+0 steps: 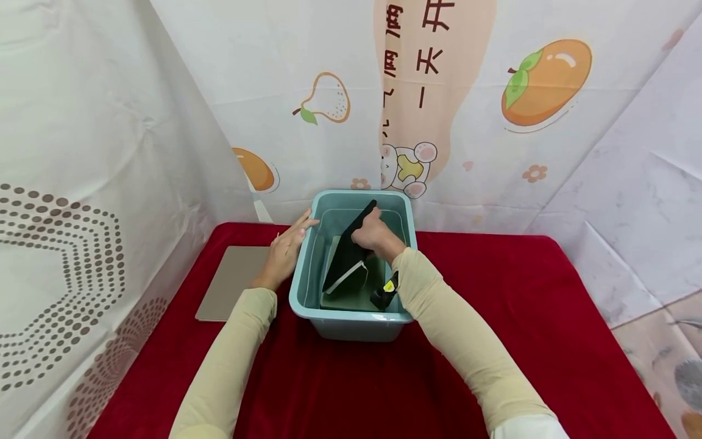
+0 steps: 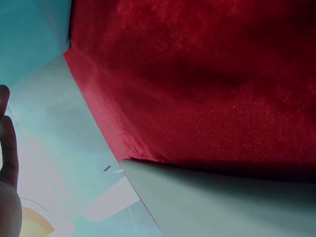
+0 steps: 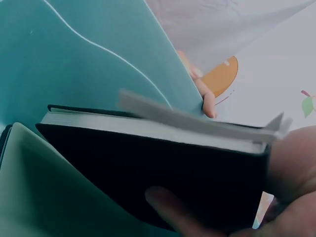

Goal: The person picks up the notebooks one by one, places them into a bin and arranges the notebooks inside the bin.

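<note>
Inside the light blue plastic bin (image 1: 356,331), my right hand (image 1: 377,233) grips a black-covered notebook (image 1: 345,259) by its upper end, tilted. The right wrist view shows its white page edges, my thumb (image 3: 170,210) lying across the cover and a blurred grey strip (image 3: 173,118) over the pages. Below the notebook, a flat dark green book-like item (image 1: 340,302) lies on the bin's floor. At the bin's left rim rests my left hand (image 1: 285,253), its fingers extended against the outside. Those fingertips (image 3: 208,106) also show past the rim in the right wrist view.
A thin grey flat panel (image 1: 227,289) lies on the red cloth (image 1: 493,305) left of the bin, partly behind the left hand. Directly behind the bin hangs a white printed curtain (image 1: 329,152). Bin walls surround the right hand.
</note>
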`<state>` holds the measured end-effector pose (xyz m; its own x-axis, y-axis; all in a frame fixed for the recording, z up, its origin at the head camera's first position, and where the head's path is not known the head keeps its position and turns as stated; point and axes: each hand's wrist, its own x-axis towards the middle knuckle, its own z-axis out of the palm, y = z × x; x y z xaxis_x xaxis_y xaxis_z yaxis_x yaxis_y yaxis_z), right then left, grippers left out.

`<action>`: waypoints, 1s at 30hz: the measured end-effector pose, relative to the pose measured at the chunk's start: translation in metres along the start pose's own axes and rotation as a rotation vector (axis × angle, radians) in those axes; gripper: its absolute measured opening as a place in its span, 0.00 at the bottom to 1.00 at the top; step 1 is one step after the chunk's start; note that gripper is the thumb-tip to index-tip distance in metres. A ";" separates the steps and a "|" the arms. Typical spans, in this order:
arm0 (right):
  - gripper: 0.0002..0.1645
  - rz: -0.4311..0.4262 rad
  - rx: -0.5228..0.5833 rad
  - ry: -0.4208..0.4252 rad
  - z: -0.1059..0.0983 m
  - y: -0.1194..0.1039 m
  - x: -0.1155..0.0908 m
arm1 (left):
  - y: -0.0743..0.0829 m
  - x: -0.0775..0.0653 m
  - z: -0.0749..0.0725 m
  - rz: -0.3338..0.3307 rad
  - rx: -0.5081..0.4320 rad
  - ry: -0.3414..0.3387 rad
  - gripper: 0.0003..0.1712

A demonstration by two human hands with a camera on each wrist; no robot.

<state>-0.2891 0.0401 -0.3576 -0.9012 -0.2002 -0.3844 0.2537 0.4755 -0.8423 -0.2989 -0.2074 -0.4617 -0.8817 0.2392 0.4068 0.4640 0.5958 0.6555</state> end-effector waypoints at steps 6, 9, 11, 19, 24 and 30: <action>0.56 0.002 -0.012 -0.046 0.003 0.003 -0.001 | -0.002 -0.001 0.001 -0.008 -0.008 -0.009 0.27; 0.56 -0.003 -0.031 -0.041 0.005 0.005 0.000 | -0.001 0.000 0.001 -0.007 -0.005 -0.009 0.27; 0.55 -0.002 -0.049 -0.029 0.007 0.006 0.002 | 0.000 0.001 0.001 -0.006 -0.004 -0.003 0.26; 0.53 0.036 -0.206 -0.014 0.010 0.008 0.006 | 0.002 0.002 -0.001 -0.016 -0.016 -0.018 0.26; 0.53 0.045 -0.233 -0.004 0.011 0.007 0.005 | 0.002 0.002 -0.001 -0.017 -0.011 -0.011 0.27; 0.55 0.030 -0.089 -0.048 0.011 0.008 0.004 | 0.001 0.001 -0.001 -0.015 -0.022 -0.010 0.26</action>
<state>-0.2868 0.0337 -0.3699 -0.8751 -0.2252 -0.4283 0.2459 0.5554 -0.7944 -0.2988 -0.2075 -0.4599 -0.8893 0.2380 0.3906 0.4525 0.5820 0.6756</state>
